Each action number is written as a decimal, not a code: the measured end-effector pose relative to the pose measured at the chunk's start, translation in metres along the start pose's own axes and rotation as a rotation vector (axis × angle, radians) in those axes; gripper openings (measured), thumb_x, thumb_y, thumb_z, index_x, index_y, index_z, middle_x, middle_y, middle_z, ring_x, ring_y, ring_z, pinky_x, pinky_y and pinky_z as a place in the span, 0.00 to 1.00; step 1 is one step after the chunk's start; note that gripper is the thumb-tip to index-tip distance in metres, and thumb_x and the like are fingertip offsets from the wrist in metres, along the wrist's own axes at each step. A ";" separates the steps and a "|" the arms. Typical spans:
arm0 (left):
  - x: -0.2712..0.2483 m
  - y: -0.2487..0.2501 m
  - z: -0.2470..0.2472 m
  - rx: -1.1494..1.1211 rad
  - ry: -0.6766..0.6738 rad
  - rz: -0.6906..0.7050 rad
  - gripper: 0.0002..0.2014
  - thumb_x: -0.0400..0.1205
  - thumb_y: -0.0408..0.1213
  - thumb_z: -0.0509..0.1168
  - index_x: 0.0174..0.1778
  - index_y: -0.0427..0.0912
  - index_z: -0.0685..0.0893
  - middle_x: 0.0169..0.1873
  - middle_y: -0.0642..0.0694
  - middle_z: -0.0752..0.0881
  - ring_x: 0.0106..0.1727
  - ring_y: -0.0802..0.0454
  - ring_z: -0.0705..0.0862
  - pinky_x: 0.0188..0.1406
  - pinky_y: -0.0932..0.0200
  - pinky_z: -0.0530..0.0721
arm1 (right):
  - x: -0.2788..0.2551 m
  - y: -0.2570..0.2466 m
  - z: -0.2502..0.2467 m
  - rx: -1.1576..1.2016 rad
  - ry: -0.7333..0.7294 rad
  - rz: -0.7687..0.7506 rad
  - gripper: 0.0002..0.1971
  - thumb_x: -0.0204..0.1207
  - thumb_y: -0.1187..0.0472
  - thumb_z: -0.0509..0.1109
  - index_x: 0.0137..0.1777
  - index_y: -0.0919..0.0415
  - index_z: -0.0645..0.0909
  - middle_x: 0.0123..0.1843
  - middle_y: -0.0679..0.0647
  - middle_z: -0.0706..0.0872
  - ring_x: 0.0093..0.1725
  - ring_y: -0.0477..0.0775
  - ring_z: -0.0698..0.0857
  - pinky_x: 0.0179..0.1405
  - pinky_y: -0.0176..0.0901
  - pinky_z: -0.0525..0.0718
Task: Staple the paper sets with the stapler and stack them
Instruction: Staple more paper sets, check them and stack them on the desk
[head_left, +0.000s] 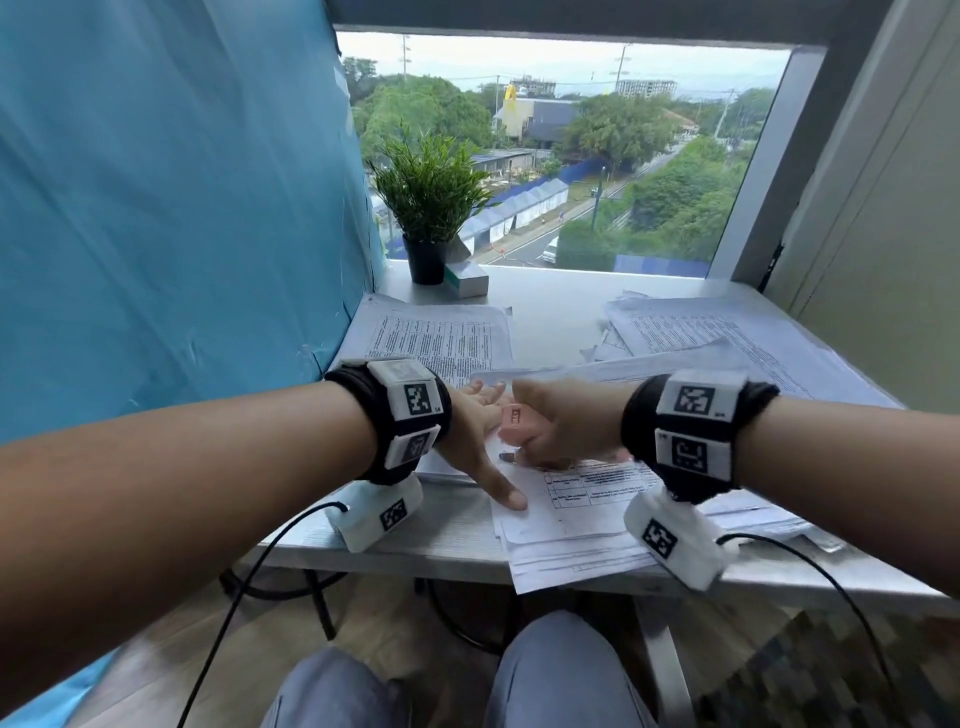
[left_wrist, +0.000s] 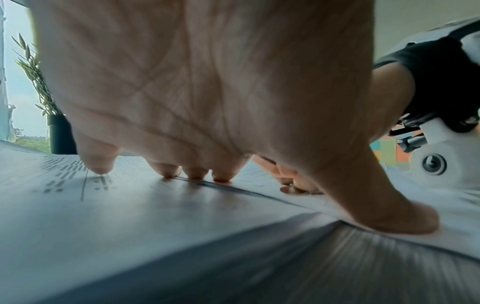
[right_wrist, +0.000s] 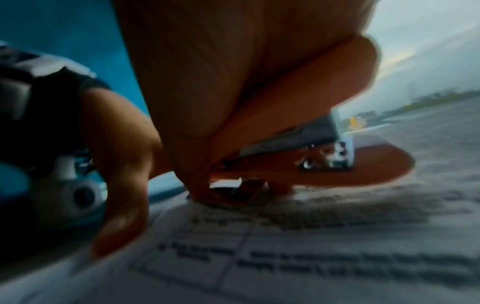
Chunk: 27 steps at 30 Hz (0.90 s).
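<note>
Both hands are down on the paper work at the near edge of my table (head_left: 447, 545). Left hand (head_left: 480, 431) is spread flat, fingers straight: in the left wrist view the fingertips (left_wrist: 194, 174) press on the printed sheet and the thumb (left_wrist: 400, 218) pins its edge, so it holds nothing, just weighs the paper down. Right hand (head_left: 566, 421) is curled round the pink stapler (head_left: 517, 423), just beside the left hand's fingers. The right wrist view is blurred, but I can see the stapler (right_wrist: 324, 164) with its metal head lifted off the base and the base lying on the printed paper set (right_wrist: 311, 257); whether a corner of the sheets sits between the two parts I can't tell. That paper set (head_left: 571, 514) lies on top of a loose, fanned stack that overhangs the table's front edge. Further out, one pile of printed sheets (head_left: 436, 338) lies at the left rear of the table and another pile (head_left: 727, 332) at the right rear, well apart from each other. Behind the left pile a potted plant (head_left: 428, 208) stands by the window, with a small box (head_left: 467, 278) touching or just beside its pot. Blue sheeting (head_left: 156, 208) covers the wall on my left.
</note>
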<state>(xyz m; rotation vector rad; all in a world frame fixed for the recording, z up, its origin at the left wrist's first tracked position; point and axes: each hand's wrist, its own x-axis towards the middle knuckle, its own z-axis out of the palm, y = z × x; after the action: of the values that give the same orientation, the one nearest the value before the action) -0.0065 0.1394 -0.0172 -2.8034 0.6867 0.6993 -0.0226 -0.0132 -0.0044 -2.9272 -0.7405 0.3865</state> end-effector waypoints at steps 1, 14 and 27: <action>0.003 -0.002 0.001 -0.008 -0.011 -0.028 0.64 0.59 0.81 0.64 0.85 0.57 0.40 0.84 0.48 0.34 0.84 0.45 0.31 0.81 0.35 0.36 | 0.002 0.001 -0.001 0.044 -0.025 0.021 0.17 0.75 0.50 0.72 0.54 0.49 0.66 0.42 0.47 0.81 0.41 0.52 0.81 0.38 0.43 0.79; -0.003 0.001 -0.004 0.009 -0.046 -0.043 0.66 0.62 0.78 0.65 0.84 0.50 0.32 0.84 0.49 0.32 0.84 0.48 0.32 0.82 0.36 0.37 | -0.005 0.020 -0.020 0.478 -0.154 0.096 0.20 0.76 0.53 0.74 0.64 0.46 0.73 0.48 0.45 0.84 0.39 0.44 0.84 0.39 0.37 0.83; -0.006 0.003 -0.007 -0.029 -0.048 -0.060 0.67 0.63 0.75 0.67 0.84 0.50 0.31 0.84 0.52 0.32 0.84 0.51 0.31 0.81 0.40 0.33 | -0.015 0.040 -0.023 -0.069 -0.066 0.163 0.22 0.66 0.36 0.76 0.46 0.50 0.74 0.37 0.44 0.83 0.37 0.46 0.81 0.40 0.42 0.78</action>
<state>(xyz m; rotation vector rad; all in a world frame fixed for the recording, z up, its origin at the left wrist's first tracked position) -0.0099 0.1372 -0.0088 -2.8109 0.5864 0.7686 -0.0114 -0.0562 0.0154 -3.0634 -0.5339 0.4829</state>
